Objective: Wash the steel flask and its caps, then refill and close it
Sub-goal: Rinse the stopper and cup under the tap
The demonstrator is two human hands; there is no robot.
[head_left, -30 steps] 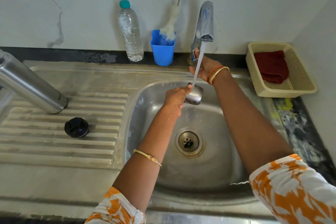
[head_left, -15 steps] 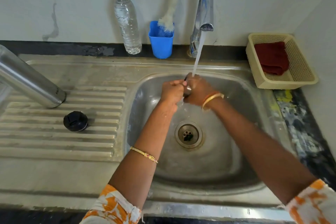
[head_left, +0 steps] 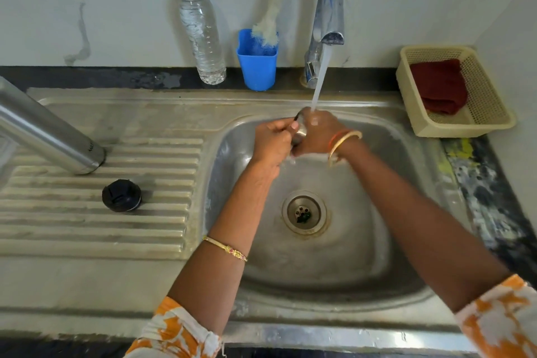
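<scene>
A small steel cap sits between both hands over the sink basin, mostly hidden by fingers. My left hand grips its left side; my right hand wraps its right side, directly under the running stream from the tap. The steel flask lies tilted on the ribbed drainboard at the left, its upper end out of view. A black inner cap rests on the drainboard just in front of the flask.
Against the back wall stand a clear plastic water bottle and a blue cup holding a bottle brush. A cream basket with a dark red cloth sits at the right of the sink.
My right hand came down from the tap handle and joined the left hand on the steel cap. Both hands stay together under the water stream.
</scene>
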